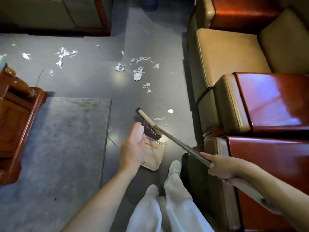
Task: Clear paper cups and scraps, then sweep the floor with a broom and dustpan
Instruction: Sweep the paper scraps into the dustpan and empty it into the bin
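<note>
Torn white paper scraps (138,73) lie scattered over the dark tiled floor, with another cluster (64,55) at the far left and a few small pieces (170,111) close to the broom. My right hand (220,168) grips the grey shaft of the broom (177,143). Its beige head with black bristles (148,125) sits at the mouth of the beige dustpan (153,155), which stands on the floor in front of my feet. My left hand (133,148) holds the dustpan's white upright handle (140,133).
Tan armchairs with red-brown wooden arms (270,104) line the right side, close to the broom shaft. A glass-topped low table (66,131) and a wooden cabinet (15,114) fill the left. A sofa base (55,15) stands at the far left. My feet (173,171) are just behind the dustpan.
</note>
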The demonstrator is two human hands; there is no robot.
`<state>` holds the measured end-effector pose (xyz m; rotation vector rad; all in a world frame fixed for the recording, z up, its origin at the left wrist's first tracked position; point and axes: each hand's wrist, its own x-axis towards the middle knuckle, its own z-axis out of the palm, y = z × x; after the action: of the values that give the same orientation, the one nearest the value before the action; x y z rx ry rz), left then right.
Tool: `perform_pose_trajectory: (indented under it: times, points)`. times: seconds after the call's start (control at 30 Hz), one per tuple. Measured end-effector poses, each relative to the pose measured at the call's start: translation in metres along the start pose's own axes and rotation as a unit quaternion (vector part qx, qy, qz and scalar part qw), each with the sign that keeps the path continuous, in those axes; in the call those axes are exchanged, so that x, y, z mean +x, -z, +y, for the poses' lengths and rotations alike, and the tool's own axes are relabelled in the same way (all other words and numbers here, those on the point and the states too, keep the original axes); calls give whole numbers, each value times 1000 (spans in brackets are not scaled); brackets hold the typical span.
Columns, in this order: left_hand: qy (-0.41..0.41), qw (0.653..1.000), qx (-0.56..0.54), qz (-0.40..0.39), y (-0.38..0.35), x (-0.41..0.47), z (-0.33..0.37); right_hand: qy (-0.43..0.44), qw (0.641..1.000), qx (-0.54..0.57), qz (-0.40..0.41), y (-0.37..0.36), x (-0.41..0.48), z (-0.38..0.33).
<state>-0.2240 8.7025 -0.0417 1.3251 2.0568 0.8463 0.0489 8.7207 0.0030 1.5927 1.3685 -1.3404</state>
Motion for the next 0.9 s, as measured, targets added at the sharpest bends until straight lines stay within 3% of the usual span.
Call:
perform_pose_trajectory:
  times: [0.23,0.4,0.7,0.9]
  points:
    - [11,999,23,-19,-18,53,10,-9,993,-66,98,114,65,-1]
    - [-15,999,29,-26,-17,79,5,-38,995,-43,80,151,103,-1]
    - [-27,997,51,-59,-18,99,13,-21,991,84,-99,66,66,-11]
    - [-32,996,40,-78,1,79,-1,-9,994,73,-84,29,23,2]
